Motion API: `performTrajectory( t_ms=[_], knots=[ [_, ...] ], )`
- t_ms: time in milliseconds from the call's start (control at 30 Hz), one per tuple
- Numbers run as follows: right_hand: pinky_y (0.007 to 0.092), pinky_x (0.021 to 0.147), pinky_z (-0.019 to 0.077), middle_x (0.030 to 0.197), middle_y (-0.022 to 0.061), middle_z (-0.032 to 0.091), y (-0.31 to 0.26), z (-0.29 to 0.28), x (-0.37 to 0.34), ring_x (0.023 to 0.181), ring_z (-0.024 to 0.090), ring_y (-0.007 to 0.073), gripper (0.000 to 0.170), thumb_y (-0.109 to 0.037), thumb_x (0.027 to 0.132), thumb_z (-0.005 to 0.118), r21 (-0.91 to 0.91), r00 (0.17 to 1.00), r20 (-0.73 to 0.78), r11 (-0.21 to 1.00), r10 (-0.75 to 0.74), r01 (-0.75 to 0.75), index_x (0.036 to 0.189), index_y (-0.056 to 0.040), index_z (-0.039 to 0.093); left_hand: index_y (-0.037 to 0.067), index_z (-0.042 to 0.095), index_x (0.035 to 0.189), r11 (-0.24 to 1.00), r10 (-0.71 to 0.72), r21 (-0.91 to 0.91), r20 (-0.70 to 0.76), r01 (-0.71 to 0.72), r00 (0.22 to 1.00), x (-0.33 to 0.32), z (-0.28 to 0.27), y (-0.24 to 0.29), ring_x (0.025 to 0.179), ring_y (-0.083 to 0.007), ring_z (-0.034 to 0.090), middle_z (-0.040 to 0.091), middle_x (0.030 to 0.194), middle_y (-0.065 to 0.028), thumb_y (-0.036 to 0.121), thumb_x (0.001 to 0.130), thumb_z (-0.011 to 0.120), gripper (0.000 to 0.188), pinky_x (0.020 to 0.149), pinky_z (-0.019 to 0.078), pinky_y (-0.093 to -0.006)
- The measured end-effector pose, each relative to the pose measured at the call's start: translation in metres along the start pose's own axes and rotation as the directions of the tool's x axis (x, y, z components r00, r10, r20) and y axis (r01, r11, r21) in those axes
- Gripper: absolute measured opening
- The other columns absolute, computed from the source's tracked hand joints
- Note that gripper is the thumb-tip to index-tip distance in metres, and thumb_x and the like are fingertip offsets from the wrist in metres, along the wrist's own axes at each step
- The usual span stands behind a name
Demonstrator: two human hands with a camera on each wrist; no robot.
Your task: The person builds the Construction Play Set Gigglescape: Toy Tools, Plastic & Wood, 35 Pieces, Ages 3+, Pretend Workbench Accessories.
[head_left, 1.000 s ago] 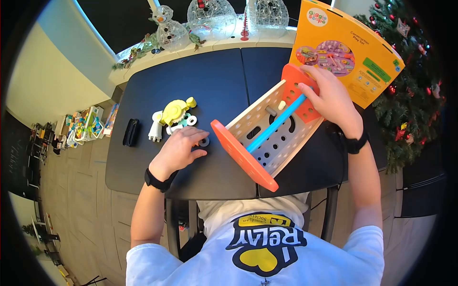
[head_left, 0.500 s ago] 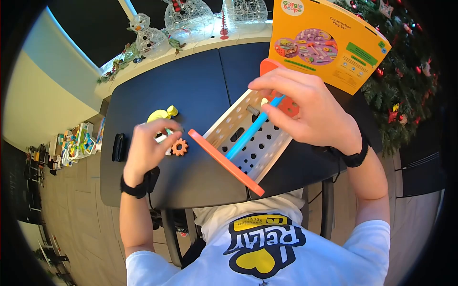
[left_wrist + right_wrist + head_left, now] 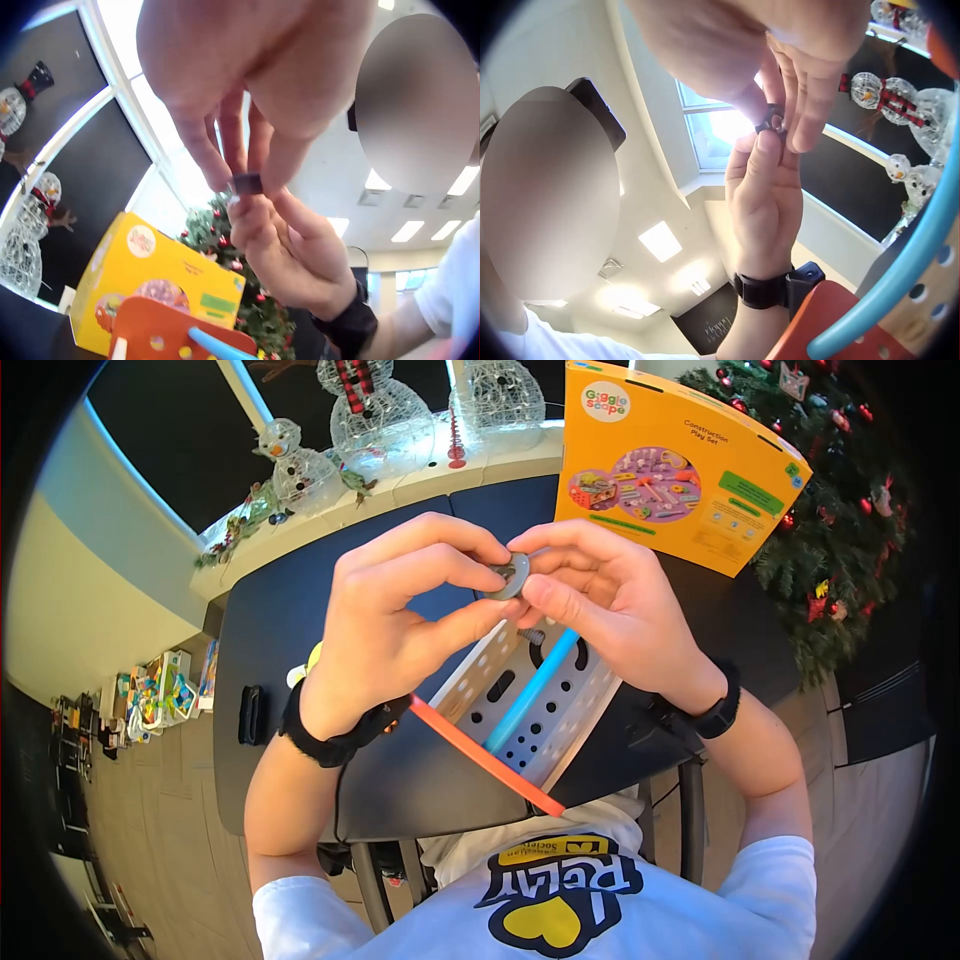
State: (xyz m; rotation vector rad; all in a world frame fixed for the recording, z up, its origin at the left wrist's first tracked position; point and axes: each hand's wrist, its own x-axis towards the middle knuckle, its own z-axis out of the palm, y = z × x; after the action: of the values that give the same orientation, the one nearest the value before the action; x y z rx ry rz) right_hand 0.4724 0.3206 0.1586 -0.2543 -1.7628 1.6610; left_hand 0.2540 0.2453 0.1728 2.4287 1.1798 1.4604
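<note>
Above the toolbox, both hands hold a small grey ring-shaped piece point(image 3: 513, 576), which looks dark in the left wrist view point(image 3: 247, 184) and the right wrist view point(image 3: 771, 120). The left hand point(image 3: 400, 610) pinches its left side between thumb and fingers. On its right side are the right hand's point(image 3: 620, 600) thumb and fingertips, gripping it. Beneath them stands the toolbox, with an orange end panel point(image 3: 485, 756), a blue rod handle point(image 3: 530, 695) and perforated pale sides. A grey screw point(image 3: 532, 635) shows at the toolbox, close under the hands.
A yellow box point(image 3: 690, 470) stands at the back right beside a decorated tree point(image 3: 850, 540). A black case point(image 3: 252, 715) lies on the dark table point(image 3: 400, 790) at the left. Yellow and white pieces are mostly hidden behind the left forearm. Wire snowmen line the ledge.
The left hand has moved right and up from the loose pieces at the left, and now holds the grey piece. My right hand has left the toolbox's far end and met the left.
</note>
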Motion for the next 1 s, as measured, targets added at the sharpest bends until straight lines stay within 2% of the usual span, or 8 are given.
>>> performTrajectory(
  t_ms=[267,433,500,600,733,833,933,1000],
  knots=[
    [0.0290,0.084,0.0592,0.108,0.0099,0.072,0.004,-0.007,-0.002,0.095,0.073,0.0157,0.028,-0.010,0.101,0.070,0.039,0.996,-0.072,0.998,0.061,-0.058,0.125,0.0020,0.062,0.001,0.076,0.095,0.993,-0.028,-0.105,0.152,0.045,0.988,0.008,-0.003,-0.017,0.094,-0.0211,0.073,0.076,0.105,-0.0113,0.008,0.078,0.089,0.022,0.084,0.0569,-0.0325],
    [0.0287,0.083,0.0590,0.106,0.0077,0.073,-0.011,-0.042,-0.033,0.092,0.072,0.0129,0.022,-0.008,0.100,0.071,-0.135,0.934,-0.033,0.924,0.356,-0.358,0.119,0.0010,0.066,-0.001,0.076,0.107,0.935,-0.275,-0.128,0.328,0.331,0.904,-0.008,-0.001,-0.060,0.096,-0.0246,0.074,0.076,0.110,-0.0121,0.011,0.089,0.080,0.021,0.086,0.0573,-0.0346],
    [0.0281,0.085,0.0584,0.105,0.0069,0.073,-0.002,-0.056,-0.048,0.093,0.071,0.0118,0.022,-0.007,0.100,0.071,-0.236,0.885,0.027,0.863,0.465,-0.446,0.119,0.0008,0.067,0.005,0.073,0.124,0.952,-0.219,-0.110,0.411,0.286,0.885,-0.020,0.011,-0.077,0.108,-0.0278,0.071,0.071,0.130,-0.0133,0.014,0.093,0.078,0.033,0.091,0.0570,-0.0371],
    [0.0324,0.090,0.0567,0.105,0.0111,0.075,0.017,-0.060,-0.051,0.098,0.072,0.0179,0.026,-0.013,0.100,0.070,-0.481,0.867,0.036,0.769,0.497,-0.421,0.122,0.0017,0.067,0.016,0.061,0.147,0.934,-0.251,-0.071,0.567,0.350,0.784,-0.035,0.031,-0.091,0.134,-0.0349,0.059,0.050,0.158,-0.0182,0.027,0.091,0.081,0.061,0.103,0.0543,-0.0440],
    [0.0374,0.091,0.0553,0.104,0.0143,0.075,0.045,-0.064,-0.045,0.101,0.072,0.0239,0.030,-0.021,0.104,0.065,-0.617,0.838,0.041,0.673,0.545,-0.408,0.124,0.0020,0.065,0.020,0.057,0.152,0.892,-0.272,-0.119,0.631,0.437,0.727,-0.039,0.043,-0.096,0.143,-0.0386,0.051,0.041,0.163,-0.0199,0.033,0.091,0.081,0.066,0.110,0.0515,-0.0477],
    [0.0406,0.090,0.0539,0.110,0.0159,0.072,0.061,-0.068,-0.037,0.104,0.069,0.0254,0.030,-0.022,0.105,0.062,-0.626,0.798,0.046,0.640,0.601,-0.446,0.126,0.0005,0.063,0.018,0.061,0.148,0.811,-0.292,-0.231,0.636,0.537,0.714,-0.043,0.048,-0.096,0.140,-0.0387,0.053,0.046,0.160,-0.0198,0.033,0.090,0.082,0.064,0.109,0.0513,-0.0456],
    [0.0430,0.090,0.0531,0.114,0.0189,0.070,0.068,-0.073,-0.026,0.108,0.068,0.0302,0.028,-0.021,0.106,0.061,-0.695,0.787,0.069,0.595,0.613,-0.403,0.126,-0.0015,0.062,0.014,0.066,0.142,0.937,-0.233,-0.078,0.584,0.340,0.778,-0.053,0.052,-0.098,0.135,-0.0377,0.058,0.054,0.153,-0.0191,0.032,0.090,0.083,0.058,0.107,0.0510,-0.0438],
    [0.0449,0.091,0.0528,0.115,0.0210,0.068,0.058,-0.065,-0.016,0.110,0.068,0.0340,0.026,-0.020,0.106,0.060,-0.827,0.799,0.055,0.476,0.599,-0.300,0.125,-0.0026,0.062,0.012,0.069,0.137,0.932,-0.260,-0.065,0.564,0.356,0.784,-0.057,0.052,-0.094,0.130,-0.0372,0.061,0.059,0.147,-0.0182,0.030,0.089,0.083,0.053,0.106,0.0505,-0.0432]
  ],
)
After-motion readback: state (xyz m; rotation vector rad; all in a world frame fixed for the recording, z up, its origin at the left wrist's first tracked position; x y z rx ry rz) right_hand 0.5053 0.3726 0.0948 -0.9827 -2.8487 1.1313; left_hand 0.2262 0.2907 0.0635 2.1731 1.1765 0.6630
